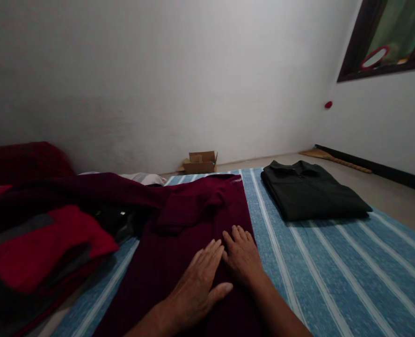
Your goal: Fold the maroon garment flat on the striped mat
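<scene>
- Maroon shirt [193, 224] lies flat on the blue striped bed cover [333, 262], at about 6 o'clock from the middle of the view, its collar end pointing toward 12 o'clock.
- Your left hand [196, 285] and right hand [242, 257] both rest palm-down on the cloth, fingers spread flat and side by side, fingertips nearly touching; neither pinches anything.
- At 9 o'clock, a sleeve of the shirt runs off into the loose pile of red and dark clothes [42, 243]. If you drag the shirt toward you, that sleeve may well snag the pile and pull it along.
- Pressing with both hands close together leaves the far edges free, so the cloth there could bunch or crease as you push.
- The shirt's right edge near 1 o'clock already sits folded straight; a sideways push from your right hand could skew it.
- The folded dark shirt [312, 192] lies well apart at 2 o'clock, so you are unlikely to disturb it.
- A cardboard box [200, 162] sits by the wall at 12 o'clock, out of reach.
</scene>
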`<state>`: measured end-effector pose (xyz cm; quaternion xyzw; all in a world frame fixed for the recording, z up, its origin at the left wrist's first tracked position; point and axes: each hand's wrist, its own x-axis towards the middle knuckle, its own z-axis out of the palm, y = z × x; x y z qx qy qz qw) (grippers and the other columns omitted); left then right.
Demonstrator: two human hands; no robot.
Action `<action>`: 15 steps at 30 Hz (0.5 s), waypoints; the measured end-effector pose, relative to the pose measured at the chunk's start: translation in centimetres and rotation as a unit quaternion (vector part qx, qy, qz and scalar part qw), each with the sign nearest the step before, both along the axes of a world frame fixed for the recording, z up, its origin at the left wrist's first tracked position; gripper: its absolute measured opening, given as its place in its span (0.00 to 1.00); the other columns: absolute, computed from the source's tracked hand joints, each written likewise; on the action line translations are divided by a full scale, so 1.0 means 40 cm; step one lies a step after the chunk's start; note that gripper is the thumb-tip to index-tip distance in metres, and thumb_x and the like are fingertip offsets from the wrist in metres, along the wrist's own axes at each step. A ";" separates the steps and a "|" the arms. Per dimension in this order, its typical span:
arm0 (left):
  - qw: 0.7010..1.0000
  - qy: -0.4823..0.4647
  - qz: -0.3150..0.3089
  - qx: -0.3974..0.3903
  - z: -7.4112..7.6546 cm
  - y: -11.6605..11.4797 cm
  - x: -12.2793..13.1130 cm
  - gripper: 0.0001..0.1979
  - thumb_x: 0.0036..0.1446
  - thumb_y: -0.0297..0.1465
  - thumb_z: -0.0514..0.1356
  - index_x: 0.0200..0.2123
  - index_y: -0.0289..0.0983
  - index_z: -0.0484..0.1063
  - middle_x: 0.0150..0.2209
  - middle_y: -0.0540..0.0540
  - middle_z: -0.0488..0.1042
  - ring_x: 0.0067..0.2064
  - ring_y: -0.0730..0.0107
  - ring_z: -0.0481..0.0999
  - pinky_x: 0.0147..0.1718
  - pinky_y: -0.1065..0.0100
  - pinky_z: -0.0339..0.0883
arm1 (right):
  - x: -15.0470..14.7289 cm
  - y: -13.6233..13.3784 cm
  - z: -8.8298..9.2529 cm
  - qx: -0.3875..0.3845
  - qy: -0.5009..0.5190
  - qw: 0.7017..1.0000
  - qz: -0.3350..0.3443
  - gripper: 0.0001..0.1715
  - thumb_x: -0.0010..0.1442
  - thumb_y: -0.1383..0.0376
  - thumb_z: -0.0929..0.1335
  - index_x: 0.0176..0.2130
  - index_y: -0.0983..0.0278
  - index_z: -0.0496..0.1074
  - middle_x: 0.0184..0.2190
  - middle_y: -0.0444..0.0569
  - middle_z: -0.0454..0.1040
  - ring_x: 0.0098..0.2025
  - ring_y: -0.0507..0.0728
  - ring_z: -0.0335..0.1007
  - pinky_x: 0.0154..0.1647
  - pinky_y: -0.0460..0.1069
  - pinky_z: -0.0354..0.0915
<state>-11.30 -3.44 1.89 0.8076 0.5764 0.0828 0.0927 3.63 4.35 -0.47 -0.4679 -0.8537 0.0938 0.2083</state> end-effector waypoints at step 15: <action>0.992 0.064 0.028 -0.110 0.010 -0.109 0.057 0.39 0.57 0.53 0.44 0.65 0.37 0.42 0.66 0.40 0.37 0.66 0.55 0.37 0.61 0.48 0.38 | 0.000 0.004 0.003 -0.014 -0.059 0.998 -0.002 0.31 0.62 0.50 0.58 0.58 0.63 0.61 0.59 0.61 0.58 0.62 0.67 0.50 0.58 0.59 0.48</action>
